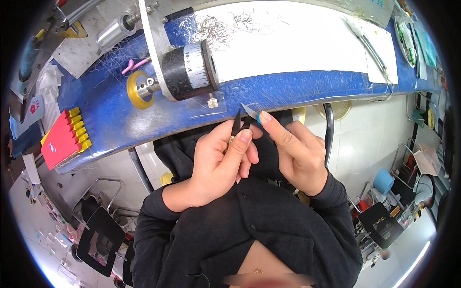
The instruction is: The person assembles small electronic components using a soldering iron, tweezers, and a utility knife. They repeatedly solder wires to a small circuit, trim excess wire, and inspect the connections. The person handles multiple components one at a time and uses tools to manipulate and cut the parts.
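Observation:
In front of my chest, just off the table's near edge, my left hand (225, 156) is closed around a black tool with two pointed tips (236, 124). Its lower part is hidden in my fingers, so I cannot tell whether it is tweezers or snips. My right hand (297, 151) grips a craft knife (250, 113) with a blue part showing by the thumb. The knife's bare blade points up and left, close to the black tips; whether they touch I cannot tell.
On the blue table (182, 120) stands a black cylindrical device (189, 69) with a yellow wheel (139, 90). A red card with yellow clips (65, 139) lies left. White paper (297, 45) bears many small dark strands (216, 29). A grey pen-like tool (372, 50) rests right.

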Action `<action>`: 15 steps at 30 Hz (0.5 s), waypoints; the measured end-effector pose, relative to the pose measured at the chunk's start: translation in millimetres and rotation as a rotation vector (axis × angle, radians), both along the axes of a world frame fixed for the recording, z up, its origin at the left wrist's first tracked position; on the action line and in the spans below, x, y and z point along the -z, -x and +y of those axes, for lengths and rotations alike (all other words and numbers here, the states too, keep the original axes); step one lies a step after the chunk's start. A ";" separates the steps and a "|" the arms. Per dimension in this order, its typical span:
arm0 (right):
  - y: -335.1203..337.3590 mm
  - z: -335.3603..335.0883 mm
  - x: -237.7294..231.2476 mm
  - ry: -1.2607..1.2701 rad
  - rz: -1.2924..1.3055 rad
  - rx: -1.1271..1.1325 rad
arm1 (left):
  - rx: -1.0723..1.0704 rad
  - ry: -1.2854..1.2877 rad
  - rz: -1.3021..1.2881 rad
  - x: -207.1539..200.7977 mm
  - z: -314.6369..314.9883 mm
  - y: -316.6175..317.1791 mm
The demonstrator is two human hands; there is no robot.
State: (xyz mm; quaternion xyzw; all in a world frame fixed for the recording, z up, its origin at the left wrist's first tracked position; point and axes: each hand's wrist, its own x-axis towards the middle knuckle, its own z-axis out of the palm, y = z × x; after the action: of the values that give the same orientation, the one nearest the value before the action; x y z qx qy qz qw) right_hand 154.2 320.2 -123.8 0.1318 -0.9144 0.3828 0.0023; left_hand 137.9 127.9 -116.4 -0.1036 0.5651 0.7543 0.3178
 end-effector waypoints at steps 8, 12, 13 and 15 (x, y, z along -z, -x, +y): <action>4.5 5.6 1.9 0.116 -0.019 0.057 | 0.058 -0.084 -0.106 -4.2 -7.1 5.0; 4.3 15.8 -3.8 0.519 -0.296 0.050 | 0.187 -0.162 -0.160 -13.6 -15.1 8.3; 2.8 19.3 -6.3 0.632 -0.397 0.071 | 0.213 -0.183 -0.183 -15.5 -17.3 9.5; -0.1 26.3 -10.1 0.860 -0.612 0.122 | 0.262 -0.242 -0.242 -18.9 -20.2 11.3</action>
State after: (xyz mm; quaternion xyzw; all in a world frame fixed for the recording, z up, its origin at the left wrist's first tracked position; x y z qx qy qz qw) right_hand 154.3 346.5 -113.8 -0.0520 -0.6398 0.7433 -0.1884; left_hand 126.6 107.6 -97.5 -0.0804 0.4365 0.7511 0.4887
